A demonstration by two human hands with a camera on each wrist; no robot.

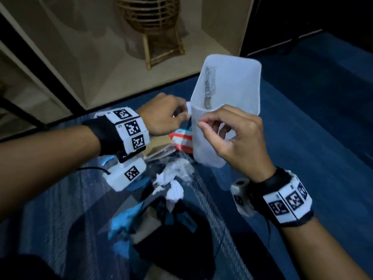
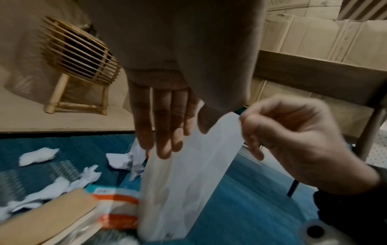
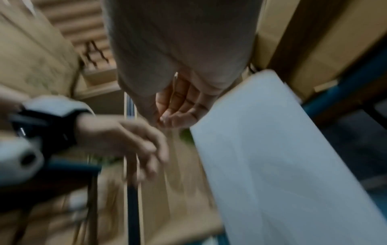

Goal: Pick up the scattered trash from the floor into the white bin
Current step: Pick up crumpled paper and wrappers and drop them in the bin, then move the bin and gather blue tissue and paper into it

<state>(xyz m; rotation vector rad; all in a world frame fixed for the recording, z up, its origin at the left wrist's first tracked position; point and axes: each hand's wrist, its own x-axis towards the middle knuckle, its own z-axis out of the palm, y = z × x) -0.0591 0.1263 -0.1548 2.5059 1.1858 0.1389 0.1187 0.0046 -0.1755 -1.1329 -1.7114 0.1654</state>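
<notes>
White bin [image 1: 228, 91] upright on the blue carpet [image 1: 314, 138], close to the carpet's far edge where the beige floor begins. Right hand [image 1: 236, 136] at the bin's near rim, thumb and forefinger pinching the thin wall, other fingers curled. Left hand [image 1: 165, 118] just beside the bin's left wall, fingers straight and relaxed in the left wrist view [image 2: 165, 122], tips against the wall (gripping nothing that can be made out). Crumpled white paper scraps [image 1: 173, 178] scattered on the carpet nearer than the bin. Red-and-white wrapper [image 1: 181, 141] lying flat against the bin's left base, next to a brown cardboard piece [image 1: 157, 146]. Rattan stool [image 1: 153, 23] standing on the beige floor beyond the carpet's far edge. Right wrist view too blurred for detail.
</notes>
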